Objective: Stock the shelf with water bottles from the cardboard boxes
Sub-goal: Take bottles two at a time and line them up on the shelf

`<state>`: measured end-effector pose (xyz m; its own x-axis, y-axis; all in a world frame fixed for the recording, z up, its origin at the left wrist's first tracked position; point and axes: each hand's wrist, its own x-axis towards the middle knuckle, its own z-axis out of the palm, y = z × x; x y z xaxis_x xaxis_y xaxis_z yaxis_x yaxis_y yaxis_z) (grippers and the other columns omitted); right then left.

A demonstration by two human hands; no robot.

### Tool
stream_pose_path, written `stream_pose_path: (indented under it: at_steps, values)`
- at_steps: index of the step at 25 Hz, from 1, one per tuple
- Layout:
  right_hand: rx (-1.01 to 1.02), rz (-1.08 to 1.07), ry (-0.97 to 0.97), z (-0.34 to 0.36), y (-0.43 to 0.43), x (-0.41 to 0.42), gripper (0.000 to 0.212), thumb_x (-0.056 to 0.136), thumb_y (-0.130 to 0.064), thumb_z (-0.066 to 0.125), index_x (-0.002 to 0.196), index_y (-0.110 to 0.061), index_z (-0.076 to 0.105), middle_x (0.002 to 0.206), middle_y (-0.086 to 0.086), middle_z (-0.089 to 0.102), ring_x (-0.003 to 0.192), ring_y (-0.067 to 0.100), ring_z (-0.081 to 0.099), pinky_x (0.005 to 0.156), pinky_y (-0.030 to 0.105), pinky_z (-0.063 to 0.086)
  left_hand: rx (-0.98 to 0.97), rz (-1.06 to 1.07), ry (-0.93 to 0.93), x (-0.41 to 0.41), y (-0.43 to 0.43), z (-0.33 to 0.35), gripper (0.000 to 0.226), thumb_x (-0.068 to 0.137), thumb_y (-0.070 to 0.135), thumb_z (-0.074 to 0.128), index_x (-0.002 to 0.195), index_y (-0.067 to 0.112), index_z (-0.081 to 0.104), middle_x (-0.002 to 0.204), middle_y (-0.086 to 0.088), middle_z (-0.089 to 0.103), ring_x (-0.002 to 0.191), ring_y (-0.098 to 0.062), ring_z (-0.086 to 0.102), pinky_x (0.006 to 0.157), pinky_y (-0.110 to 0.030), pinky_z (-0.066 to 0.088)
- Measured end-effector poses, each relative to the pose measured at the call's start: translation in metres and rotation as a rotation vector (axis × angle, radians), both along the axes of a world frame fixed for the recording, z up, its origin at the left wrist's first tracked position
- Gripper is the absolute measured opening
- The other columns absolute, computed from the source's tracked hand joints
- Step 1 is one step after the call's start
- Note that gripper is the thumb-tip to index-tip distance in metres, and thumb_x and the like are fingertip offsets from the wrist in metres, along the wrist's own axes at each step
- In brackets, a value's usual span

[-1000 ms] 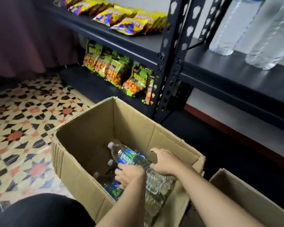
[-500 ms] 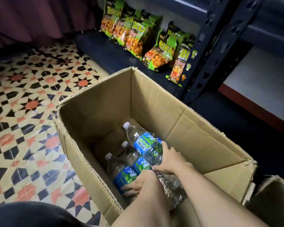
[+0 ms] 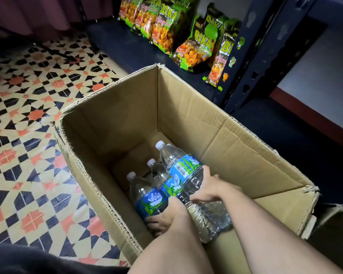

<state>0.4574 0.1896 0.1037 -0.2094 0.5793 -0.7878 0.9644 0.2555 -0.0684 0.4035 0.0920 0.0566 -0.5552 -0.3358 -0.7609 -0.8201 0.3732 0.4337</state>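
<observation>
Right fingers [image 3: 197, 198] are curled over the top bottle [image 3: 186, 169], thumb on its label, and the right hand [image 3: 210, 186] has it tilted, cap toward 11 o'clock. Left fingers [image 3: 154, 222] now wrap the foot of the left bottle [image 3: 151, 200]. A second ago the left hand [image 3: 166, 216] sat up on the top bottle, so it has dropped for a second one. That looks like two bottles coming out at once.

A middle bottle [image 3: 156, 171] waits between them, all three low in the box [image 3: 127, 119]. Its tall walls mean a clean lift straight up.

Snack bags [image 3: 196, 46] stand at 12 to 1 o'clock. A dark shelf post [image 3: 244, 76] rises at 2, a second box [image 3: 333, 224] crowds in at 4, and tiled floor [image 3: 28, 135] lies at 9. The water shelf is out of view.
</observation>
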Motion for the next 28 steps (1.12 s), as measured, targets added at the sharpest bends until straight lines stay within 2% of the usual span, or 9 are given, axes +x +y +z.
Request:
stream_pose_path:
  at_steps: [3, 6, 8, 14, 16, 19, 22, 24, 28]
  values:
    - [0.042, -0.007, 0.006, -0.004, -0.005, 0.001, 0.132, 0.060, -0.063, 0.078, 0.153, -0.025, -0.008, 0.160, 0.013, 0.002, 0.145, 0.035, 0.021, 0.113, 0.056, 0.029, 0.016, 0.025, -0.004, -0.005, 0.000, -0.010, 0.109, 0.046, 0.033, 0.048, 0.148, 0.004, 0.025, 0.147, -0.016, 0.030, 0.138, -0.032, 0.026, 0.120, -0.041, 0.013]
    - [0.228, 0.045, 0.061, 0.000, -0.012, -0.002, 0.121, 0.050, -0.069, 0.084, 0.141, -0.018, 0.023, 0.142, 0.007, 0.020, 0.137, 0.028, 0.021, 0.107, 0.051, 0.037, 0.006, 0.013, -0.027, -0.005, -0.004, -0.018, 0.101, 0.053, 0.034, 0.058, 0.145, 0.004, 0.027, 0.146, -0.017, 0.030, 0.136, -0.034, 0.029, 0.119, -0.043, 0.017]
    - [0.287, 0.052, 0.069, 0.003, -0.012, -0.005, 0.113, 0.051, -0.064, 0.087, 0.137, -0.016, 0.032, 0.138, 0.006, 0.026, 0.134, 0.027, 0.026, 0.104, 0.046, 0.040, -0.016, 0.022, -0.042, -0.006, -0.006, -0.024, 0.094, 0.064, 0.026, 0.068, 0.145, 0.003, 0.026, 0.147, -0.018, 0.029, 0.138, -0.035, 0.028, 0.119, -0.042, 0.018]
    - [0.158, -0.072, 0.130, 0.007, 0.009, -0.008, 0.112, 0.059, -0.041, 0.093, 0.143, -0.010, 0.025, 0.145, 0.015, 0.046, 0.133, 0.031, 0.046, 0.104, 0.035, 0.041, -0.060, 0.004, -0.040, -0.008, -0.005, -0.033, 0.088, 0.070, 0.017, 0.071, 0.144, 0.002, 0.026, 0.148, -0.018, 0.028, 0.139, -0.033, 0.027, 0.117, -0.037, 0.016]
    - [0.059, -0.086, 0.125, -0.001, 0.007, -0.009, 0.113, 0.067, -0.037, 0.087, 0.149, -0.006, 0.015, 0.149, 0.018, 0.040, 0.135, 0.031, 0.044, 0.106, 0.034, 0.040, -0.062, -0.002, -0.044, -0.007, -0.007, -0.036, 0.090, 0.065, 0.019, 0.071, 0.142, 0.003, 0.028, 0.146, -0.018, 0.030, 0.136, -0.035, 0.030, 0.117, -0.041, 0.022]
    - [0.075, -0.075, 0.098, -0.009, -0.008, -0.011, 0.116, 0.071, -0.052, 0.075, 0.150, -0.011, 0.002, 0.152, 0.018, 0.025, 0.141, 0.036, 0.027, 0.115, 0.043, 0.030, -0.036, -0.019, -0.045, -0.008, -0.004, -0.048, 0.099, 0.048, 0.020, 0.074, 0.136, 0.009, 0.031, 0.140, -0.016, 0.036, 0.130, -0.037, 0.040, 0.109, -0.051, 0.037]
    - [0.222, -0.049, 0.105, -0.008, -0.021, -0.011, 0.125, 0.056, -0.062, 0.083, 0.147, -0.019, 0.010, 0.142, 0.008, 0.022, 0.136, 0.029, 0.022, 0.108, 0.049, 0.033, -0.066, -0.050, -0.090, -0.014, -0.001, -0.055, 0.105, 0.039, 0.017, 0.080, 0.131, 0.011, 0.030, 0.138, -0.016, 0.038, 0.127, -0.035, 0.045, 0.106, -0.049, 0.041]
    - [0.363, -0.018, 0.094, -0.004, -0.028, -0.012, 0.122, 0.047, -0.062, 0.089, 0.140, -0.020, 0.023, 0.134, 0.005, 0.026, 0.129, 0.026, 0.026, 0.102, 0.047, 0.040, -0.066, -0.067, -0.119, -0.013, -0.005, -0.050, 0.103, 0.042, 0.017, 0.085, 0.129, 0.010, 0.031, 0.137, -0.017, 0.038, 0.126, -0.036, 0.044, 0.106, -0.047, 0.041]
    - [0.461, 0.092, 0.041, -0.002, -0.029, -0.020, 0.099, 0.057, -0.048, 0.091, 0.130, -0.016, 0.031, 0.132, 0.010, 0.042, 0.123, 0.026, 0.041, 0.102, 0.034, 0.037, -0.090, -0.141, -0.111, -0.010, -0.012, -0.042, 0.105, 0.058, 0.019, 0.093, 0.138, 0.004, 0.028, 0.144, -0.020, 0.035, 0.134, -0.035, 0.038, 0.111, -0.043, 0.033]
